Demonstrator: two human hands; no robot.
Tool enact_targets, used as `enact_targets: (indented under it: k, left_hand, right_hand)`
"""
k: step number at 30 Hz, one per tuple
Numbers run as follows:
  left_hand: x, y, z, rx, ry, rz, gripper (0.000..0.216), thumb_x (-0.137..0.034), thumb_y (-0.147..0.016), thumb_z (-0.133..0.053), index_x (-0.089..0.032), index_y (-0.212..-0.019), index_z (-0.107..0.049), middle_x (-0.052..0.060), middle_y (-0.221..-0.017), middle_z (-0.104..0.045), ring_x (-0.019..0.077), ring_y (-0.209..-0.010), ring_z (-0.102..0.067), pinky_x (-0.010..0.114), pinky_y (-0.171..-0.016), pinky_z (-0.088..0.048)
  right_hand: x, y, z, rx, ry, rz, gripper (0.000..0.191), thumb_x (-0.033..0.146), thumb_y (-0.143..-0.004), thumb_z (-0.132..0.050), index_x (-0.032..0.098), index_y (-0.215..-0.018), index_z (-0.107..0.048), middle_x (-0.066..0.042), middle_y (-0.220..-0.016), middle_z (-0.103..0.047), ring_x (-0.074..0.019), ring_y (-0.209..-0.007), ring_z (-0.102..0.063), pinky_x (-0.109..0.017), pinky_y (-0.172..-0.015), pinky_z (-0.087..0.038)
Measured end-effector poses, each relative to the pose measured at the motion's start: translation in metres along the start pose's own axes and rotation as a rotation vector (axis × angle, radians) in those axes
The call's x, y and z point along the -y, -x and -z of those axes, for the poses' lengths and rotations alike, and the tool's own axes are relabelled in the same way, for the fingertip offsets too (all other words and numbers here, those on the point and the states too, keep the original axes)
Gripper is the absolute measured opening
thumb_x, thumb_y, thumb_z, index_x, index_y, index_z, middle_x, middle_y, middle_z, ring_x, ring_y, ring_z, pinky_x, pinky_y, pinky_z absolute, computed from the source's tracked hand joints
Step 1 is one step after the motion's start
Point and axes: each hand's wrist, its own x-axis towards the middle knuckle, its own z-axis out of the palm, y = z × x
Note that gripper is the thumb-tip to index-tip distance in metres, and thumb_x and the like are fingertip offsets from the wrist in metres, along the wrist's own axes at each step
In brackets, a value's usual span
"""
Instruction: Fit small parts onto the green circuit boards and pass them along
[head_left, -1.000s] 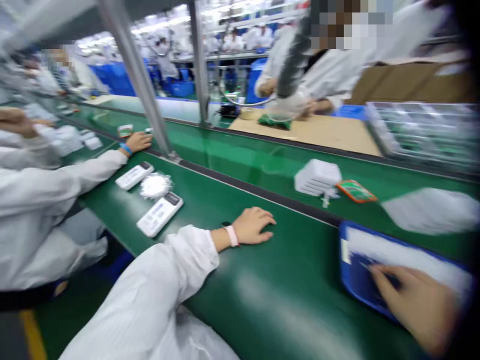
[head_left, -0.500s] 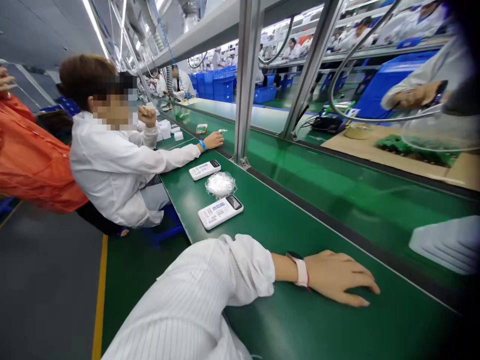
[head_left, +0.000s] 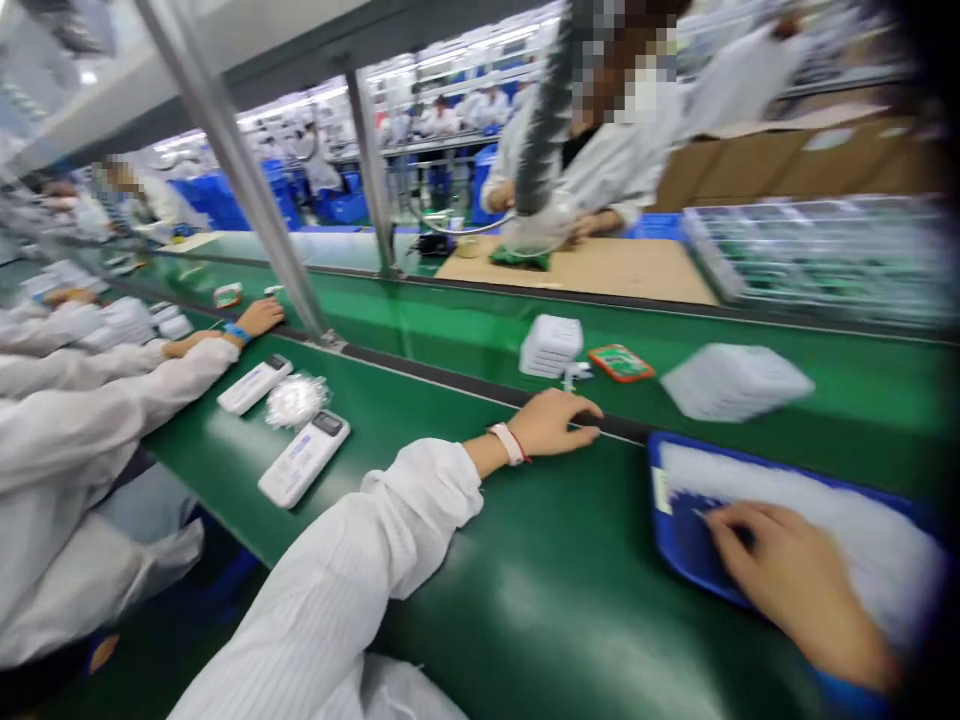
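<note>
My left hand [head_left: 551, 425] is at the dark edge strip between the green bench and the green belt. Its fingers are apart with nothing in them. Just beyond it lies a small white part [head_left: 576, 375], beside a stack of white plastic covers [head_left: 551, 345]. My right hand [head_left: 795, 575] is over a blue tray [head_left: 658, 505], thumb and forefinger pinched together. What the pinch holds is too small and blurred to name. Whitish pieces [head_left: 795, 490] fill much of the tray, and small dark bits lie near the fingertips.
On the belt are a green circuit board [head_left: 621, 362] with an orange rim and another white stack [head_left: 735, 382]. Two white devices with dark displays [head_left: 304, 460] flank a clear plastic bundle [head_left: 298, 400] at left. A co-worker's hand [head_left: 260, 316] rests farther left; metal posts [head_left: 240, 170] rise behind.
The view has swung right, bringing the blue tray, my right hand and the white stacks into sight. My left hand is now by the belt edge, near the small white part.
</note>
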Motion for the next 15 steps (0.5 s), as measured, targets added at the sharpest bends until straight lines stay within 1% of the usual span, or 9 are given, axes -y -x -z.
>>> enact_targets:
  k: [1,2,3,6,9,12,15]
  left_hand:
    - [-0.001,-0.014,-0.002,-0.002,-0.001,-0.004,0.034,-0.033,-0.092,-0.04,-0.015,-0.116,-0.054,0.004,-0.115,-0.063,0.0155,-0.109,-0.055,0.022,-0.098,-0.037]
    - [-0.001,-0.029,-0.005,-0.006,-0.007,0.001,0.035,-0.032,-0.092,-0.038,-0.013,-0.118,-0.053,0.005,-0.117,-0.061,0.0167,-0.11,-0.054,0.024,-0.099,-0.037]
    - [0.0,-0.045,-0.007,-0.011,-0.017,0.018,0.036,-0.031,-0.092,-0.038,-0.011,-0.119,-0.051,0.007,-0.12,-0.059,0.0181,-0.113,-0.052,0.026,-0.1,-0.036]
    - [0.007,-0.092,-0.015,-0.019,-0.07,0.112,0.04,-0.028,-0.09,-0.042,-0.005,-0.123,-0.046,0.015,-0.127,-0.052,0.0228,-0.119,-0.046,0.031,-0.102,-0.033]
    - [0.019,-0.129,-0.023,0.003,-0.127,0.239,0.05,-0.035,-0.087,-0.051,-0.003,-0.124,-0.043,0.023,-0.128,-0.047,0.0294,-0.12,-0.045,0.039,-0.099,-0.035]
    - [0.033,-0.15,-0.028,0.065,-0.156,0.325,0.065,-0.047,-0.08,-0.059,-0.005,-0.126,-0.041,0.025,-0.124,-0.051,0.0331,-0.115,-0.049,0.042,-0.094,-0.039]
    - [0.042,-0.156,-0.028,0.115,-0.172,0.344,0.069,-0.05,-0.08,-0.059,-0.008,-0.13,-0.038,0.023,-0.119,-0.056,0.0327,-0.112,-0.053,0.04,-0.091,-0.041]
  right_hand:
    - [-0.003,0.003,0.002,0.013,0.05,0.031,0.025,0.02,-0.077,-0.057,0.029,-0.054,-0.055,-0.013,-0.07,-0.063,-0.0285,-0.069,-0.058,-0.048,-0.068,-0.046]
    - [-0.003,0.004,0.004,0.03,0.095,0.062,0.024,0.019,-0.074,-0.055,0.029,-0.052,-0.052,-0.014,-0.067,-0.061,-0.0299,-0.065,-0.056,-0.05,-0.067,-0.044]
    - [-0.001,0.005,0.005,0.044,0.128,0.088,0.018,0.019,-0.071,-0.053,0.028,-0.055,-0.054,-0.014,-0.07,-0.063,-0.0303,-0.066,-0.056,-0.05,-0.068,-0.044]
    - [0.012,0.006,0.006,0.042,0.159,0.048,0.017,0.023,-0.076,-0.046,0.024,-0.062,-0.056,-0.013,-0.079,-0.062,-0.029,-0.075,-0.056,-0.048,-0.07,-0.043]
    - [0.025,0.009,0.01,0.039,0.173,0.009,0.018,0.023,-0.079,-0.044,0.021,-0.066,-0.057,-0.012,-0.084,-0.06,-0.027,-0.08,-0.054,-0.044,-0.072,-0.042]
    - [0.032,0.012,0.013,0.045,0.195,-0.022,0.018,0.021,-0.081,-0.045,0.02,-0.069,-0.057,-0.01,-0.087,-0.059,-0.0252,-0.081,-0.051,-0.041,-0.07,-0.041]
    - [0.035,0.014,0.015,0.052,0.22,-0.045,0.016,0.02,-0.081,-0.046,0.019,-0.07,-0.057,-0.01,-0.089,-0.058,-0.0249,-0.081,-0.05,-0.039,-0.068,-0.039]
